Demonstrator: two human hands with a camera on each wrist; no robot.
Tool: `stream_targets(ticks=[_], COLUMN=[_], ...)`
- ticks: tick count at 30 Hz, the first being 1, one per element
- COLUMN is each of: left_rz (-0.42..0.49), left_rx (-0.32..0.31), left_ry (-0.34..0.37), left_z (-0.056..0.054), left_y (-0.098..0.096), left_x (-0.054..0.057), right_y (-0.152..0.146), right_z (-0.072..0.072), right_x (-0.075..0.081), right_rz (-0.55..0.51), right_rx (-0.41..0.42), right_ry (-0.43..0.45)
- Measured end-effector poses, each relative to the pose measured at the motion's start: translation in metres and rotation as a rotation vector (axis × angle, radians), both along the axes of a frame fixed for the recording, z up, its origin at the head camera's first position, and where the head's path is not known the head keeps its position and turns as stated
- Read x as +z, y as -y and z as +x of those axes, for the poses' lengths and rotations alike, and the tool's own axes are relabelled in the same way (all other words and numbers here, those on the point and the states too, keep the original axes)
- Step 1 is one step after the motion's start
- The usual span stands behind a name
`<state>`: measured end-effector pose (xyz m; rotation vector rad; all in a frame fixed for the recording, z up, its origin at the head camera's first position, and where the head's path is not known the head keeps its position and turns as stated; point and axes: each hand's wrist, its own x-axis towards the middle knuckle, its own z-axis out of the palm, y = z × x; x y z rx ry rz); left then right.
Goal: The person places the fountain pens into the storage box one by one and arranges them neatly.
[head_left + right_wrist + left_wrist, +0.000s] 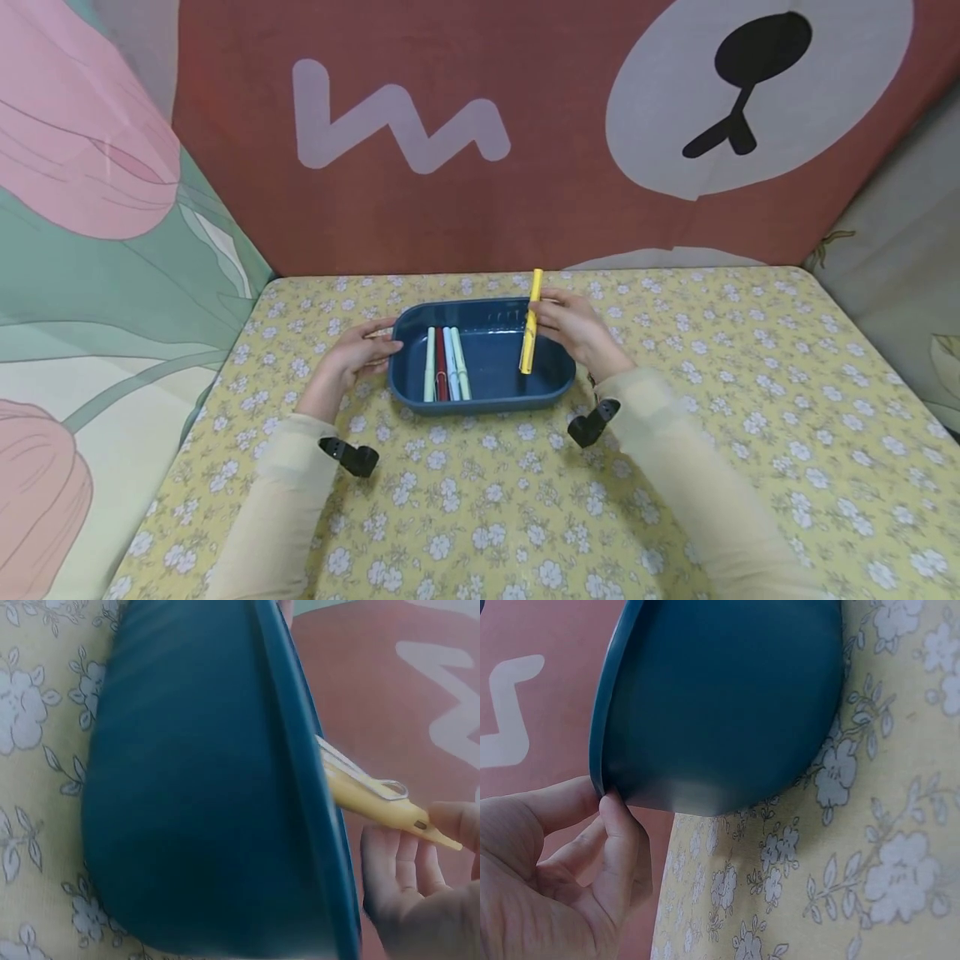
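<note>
A dark blue oval bin sits on the table with several slim pens lying side by side in its left half: a dark red pen, a light blue pen and pale green ones. My left hand pinches the bin's left rim between thumb and fingers, as the left wrist view confirms. Over the bin's right end, my right hand pinches a yellow pen, tilted upright. In the right wrist view the yellow pen shows a metal clip, its far end hidden behind the bin wall.
A yellow flowered cloth covers the table. Behind it stands a red-brown backdrop with a bear face, and a floral curtain hangs at the left. Both forearms wear small black wrist cameras.
</note>
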<state>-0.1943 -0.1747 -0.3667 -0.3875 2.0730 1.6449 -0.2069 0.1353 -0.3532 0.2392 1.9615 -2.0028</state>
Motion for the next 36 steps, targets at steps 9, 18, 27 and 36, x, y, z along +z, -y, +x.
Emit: stream_targets(ticks=[9, 18, 27, 36], left_rz=[-0.009, -0.003, 0.0, -0.002], left_rx=[-0.013, -0.015, -0.01, -0.013], left_ry=[-0.012, -0.014, -0.003, 0.0], left_z=[0.001, 0.001, 0.0, 0.0], left_y=[0.0, 0.001, 0.001, 0.001], left_x=[0.0, 0.0, 0.0, 0.001], right_y=[0.012, 0.028, 0.042, 0.054], right_z=[0.002, 0.004, 0.009, 0.01], right_x=[-0.007, -0.016, -0.023, -0.029], right_rz=[0.011, 0.01, 0.016, 0.04], right_rx=[0.022, 0.044, 0.071, 0.056], right_ry=[0.012, 0.04, 0.077, 0.104])
